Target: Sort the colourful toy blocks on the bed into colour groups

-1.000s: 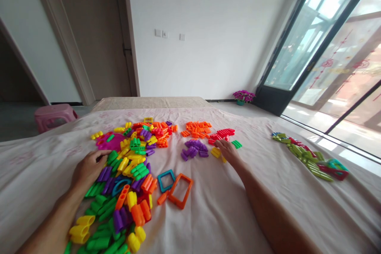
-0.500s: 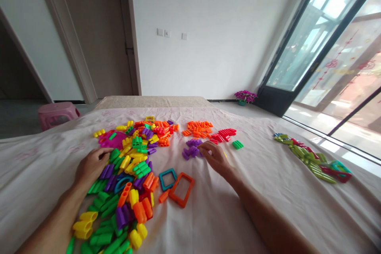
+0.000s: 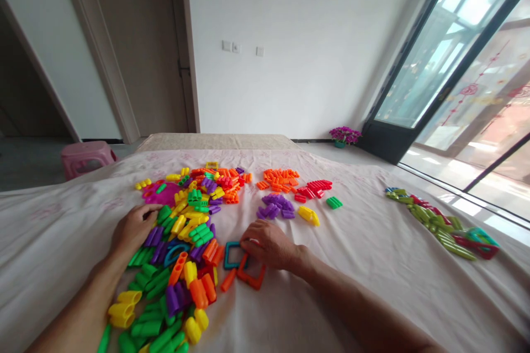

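Note:
My left hand [image 3: 136, 226] rests at the left edge of a mixed pile of plastic blocks, fingers loosely bent and apart, its index fingertip at a green block [image 3: 164, 213]. Over the middle of the cloth, my right hand [image 3: 269, 242] hovers with bent fingers pointing left, nothing visible in them. It covers parts of a blue square frame [image 3: 232, 245] and an orange rectangular frame [image 3: 250, 282]. Beyond it lie purple blocks [image 3: 275, 207], a group of yellow blocks [image 3: 308, 215], orange blocks [image 3: 279, 180], red blocks [image 3: 313, 190] and a green block [image 3: 334, 202].
The table has a pale cloth [image 3: 356, 265]. Yellow-green, red and blue pieces [image 3: 439, 223] lie along the right side. A magenta piece [image 3: 161, 194] sits at the pile's far left. A pink stool [image 3: 89, 157] stands beyond the table on the left.
My right hand has moved from the purple blocks back toward me and left, above the two frames. Yellow blocks it hid now show. My left hand stays at the pile.

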The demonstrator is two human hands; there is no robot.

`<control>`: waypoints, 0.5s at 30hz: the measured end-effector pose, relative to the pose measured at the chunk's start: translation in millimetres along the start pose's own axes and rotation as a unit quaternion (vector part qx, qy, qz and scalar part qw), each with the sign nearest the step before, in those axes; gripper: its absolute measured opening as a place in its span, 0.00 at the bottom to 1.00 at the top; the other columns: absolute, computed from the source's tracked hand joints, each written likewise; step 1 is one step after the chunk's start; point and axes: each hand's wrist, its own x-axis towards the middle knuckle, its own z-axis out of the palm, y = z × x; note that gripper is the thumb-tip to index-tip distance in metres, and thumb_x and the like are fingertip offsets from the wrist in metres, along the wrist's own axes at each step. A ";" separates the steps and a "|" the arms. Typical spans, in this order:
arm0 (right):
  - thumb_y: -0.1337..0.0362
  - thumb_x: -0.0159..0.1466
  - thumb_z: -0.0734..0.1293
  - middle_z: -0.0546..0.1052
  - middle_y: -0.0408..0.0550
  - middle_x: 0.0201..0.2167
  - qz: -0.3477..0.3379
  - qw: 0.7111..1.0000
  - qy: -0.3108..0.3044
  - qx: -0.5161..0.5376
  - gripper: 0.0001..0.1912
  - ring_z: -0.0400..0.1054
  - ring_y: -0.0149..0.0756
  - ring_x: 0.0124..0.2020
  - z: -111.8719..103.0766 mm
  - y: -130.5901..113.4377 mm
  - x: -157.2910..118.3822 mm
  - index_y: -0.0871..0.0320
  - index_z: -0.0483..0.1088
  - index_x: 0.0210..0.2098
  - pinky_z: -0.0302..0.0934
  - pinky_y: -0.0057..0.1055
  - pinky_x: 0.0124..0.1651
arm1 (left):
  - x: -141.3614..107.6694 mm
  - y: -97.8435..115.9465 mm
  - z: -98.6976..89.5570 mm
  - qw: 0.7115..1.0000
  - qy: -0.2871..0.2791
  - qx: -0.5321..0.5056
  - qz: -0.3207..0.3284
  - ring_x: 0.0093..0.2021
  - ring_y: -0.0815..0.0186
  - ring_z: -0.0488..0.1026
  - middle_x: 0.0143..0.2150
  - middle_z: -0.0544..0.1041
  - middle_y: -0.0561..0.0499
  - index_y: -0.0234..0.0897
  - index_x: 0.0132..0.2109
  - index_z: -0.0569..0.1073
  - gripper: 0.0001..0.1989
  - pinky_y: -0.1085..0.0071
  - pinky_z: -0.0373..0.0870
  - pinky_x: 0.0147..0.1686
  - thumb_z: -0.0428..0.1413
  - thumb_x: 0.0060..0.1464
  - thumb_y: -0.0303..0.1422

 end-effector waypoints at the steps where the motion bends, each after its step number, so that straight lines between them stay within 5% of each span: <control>1: 0.57 0.70 0.61 0.80 0.48 0.36 0.012 1.000 0.004 -0.011 0.14 0.72 0.37 0.41 0.0 -2.5 2.1 0.56 0.77 0.40 0.62 0.33 0.48 | 0.0 0.1 -0.2 1.000 0.000 0.001 -0.002 0.52 0.55 0.76 0.51 0.80 0.47 0.44 0.46 0.80 0.18 0.64 0.71 0.51 0.49 0.56 0.40; 7: 0.48 0.65 0.67 0.80 0.52 0.43 0.019 0.999 0.023 -0.033 0.23 0.71 0.43 0.47 12.9 -31.2 25.4 0.56 0.74 0.52 0.60 0.38 0.50 | 0.1 0.7 -1.0 1.000 -0.013 -0.006 -0.008 0.52 0.54 0.75 0.53 0.79 0.46 0.42 0.48 0.79 0.19 0.62 0.69 0.53 0.48 0.56 0.40; 11: 0.43 0.62 0.67 0.80 0.52 0.37 0.049 0.997 -0.011 -0.053 0.24 0.72 0.44 0.41 25.0 -46.7 38.9 0.57 0.74 0.45 0.61 0.38 0.46 | 0.2 0.7 -0.8 1.000 -0.016 -0.010 -0.011 0.54 0.54 0.74 0.53 0.78 0.46 0.42 0.48 0.78 0.19 0.61 0.68 0.55 0.48 0.57 0.40; 15: 0.49 0.62 0.68 0.80 0.49 0.36 0.053 0.997 0.001 -0.052 0.18 0.72 0.40 0.37 30.0 -47.2 37.9 0.56 0.74 0.43 0.61 0.35 0.44 | 0.4 -0.6 0.3 1.000 -0.021 -0.007 -0.011 0.54 0.53 0.74 0.53 0.77 0.45 0.41 0.48 0.78 0.20 0.60 0.67 0.55 0.47 0.57 0.40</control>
